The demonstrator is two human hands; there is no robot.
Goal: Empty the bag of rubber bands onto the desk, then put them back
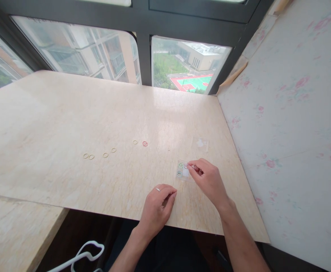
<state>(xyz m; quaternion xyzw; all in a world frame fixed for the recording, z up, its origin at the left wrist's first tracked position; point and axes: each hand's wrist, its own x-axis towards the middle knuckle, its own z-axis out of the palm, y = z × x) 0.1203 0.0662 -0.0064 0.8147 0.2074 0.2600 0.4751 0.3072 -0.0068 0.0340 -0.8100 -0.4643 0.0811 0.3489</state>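
Observation:
A small clear plastic box (184, 178) with compartments sits near the front of the marble-look counter. Green bands (180, 165) and a dark teal band (179, 173) lie in its left part, and something white shows in the middle. My right hand (207, 176) is closed in a pinch over the box's right side, with a small red rubber band (185, 166) at its fingertips. Left of the box and nearer the front edge, my left hand (160, 204) rests on the counter, thumb and fingers together, nothing visible between them.
Red bands (145, 143) and several yellowish bands (105, 155) lie scattered to the left. A clear lid-like piece (200, 143) with a white patch is behind the box. Flowered wall (290, 151) bounds the right, windows the back. A white curved frame (83, 257) stands below the counter edge.

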